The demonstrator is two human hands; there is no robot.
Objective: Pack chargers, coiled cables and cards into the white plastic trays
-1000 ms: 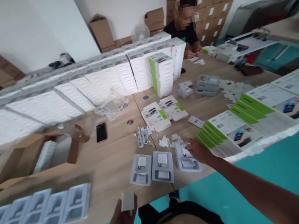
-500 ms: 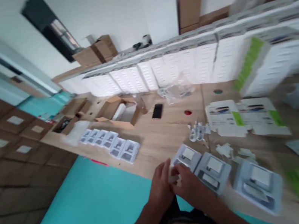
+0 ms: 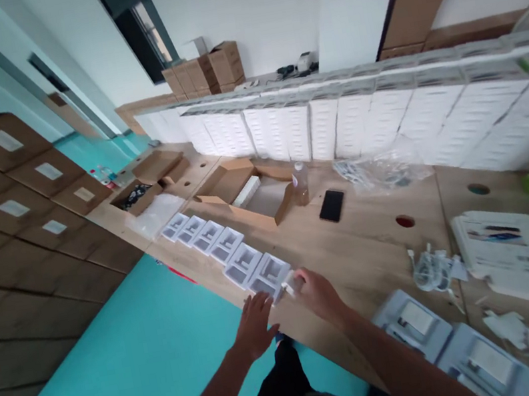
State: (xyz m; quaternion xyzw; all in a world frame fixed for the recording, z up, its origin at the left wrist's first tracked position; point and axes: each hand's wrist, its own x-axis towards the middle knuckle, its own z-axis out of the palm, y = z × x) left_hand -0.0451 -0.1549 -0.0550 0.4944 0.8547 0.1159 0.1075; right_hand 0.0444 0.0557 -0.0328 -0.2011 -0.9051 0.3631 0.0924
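Right hand (image 3: pixel 317 294): is pinching a small white block (image 3: pixel 291 283) between thumb and fingers, just beside the end tray (image 3: pixel 270 270), the nearest in its row.
White block: is sitting in that pinch at the end tray's right edge, not seated in it; blur is hiding whether it is touching the rim.
Left hand (image 3: pixel 255 324): fingers are spreading loosely, grasping nothing visible, at the end tray's near edge; touching or hovering, cannot tell.
Tray row (image 3: pixel 207 236): more moulded plastic trays are lining up beyond and left of the end tray, showing grey recesses.
Block at tray: placing seems to be the step in hand, the insertion not yet made.
Tray recess: the next move is probably calling for squaring the block to a matching recess, left fingers steadying the rim, then easing the pinch.
Open carton (image 3: pixel 284 205): is lying beyond the end tray, a bottle (image 3: pixel 301 185) standing at its right side.
Smartphone (image 3: pixel 331 206): is lying beyond and right of the end tray.
Loaded trays (image 3: pixel 393 309): are resting well right of the end tray, carrying white pieces.
White cables (image 3: pixel 431 270): are lying coiled, farther right of the end tray.
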